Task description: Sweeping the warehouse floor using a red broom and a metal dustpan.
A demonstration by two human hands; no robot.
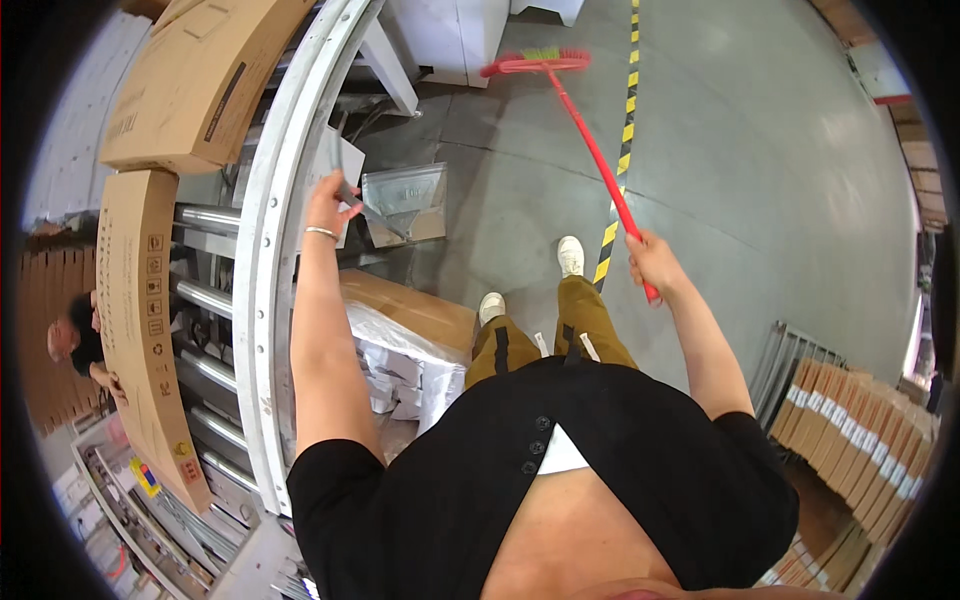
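Observation:
My right hand (655, 262) is closed around the red handle of a broom (598, 160), close to its near end. The broom stretches away ahead of me, slightly leftward. Its wide red head (540, 63) has yellow-green bristles and is a little blurred. On the left, beside the conveyor rail, my left hand (330, 202) grips a thin grey handle. That handle runs down to a shiny, clear-looking dustpan (405, 203) low by the floor; where the two join is hard to make out.
A roller conveyor with a metal side rail (262, 260) bears long cardboard boxes (140, 320) on my left; another person stands beyond it. By my feet sits a plastic-lined carton (410, 315). Yellow-black floor tape (628, 130) runs ahead. Flat cartons (850, 430) are stacked at right.

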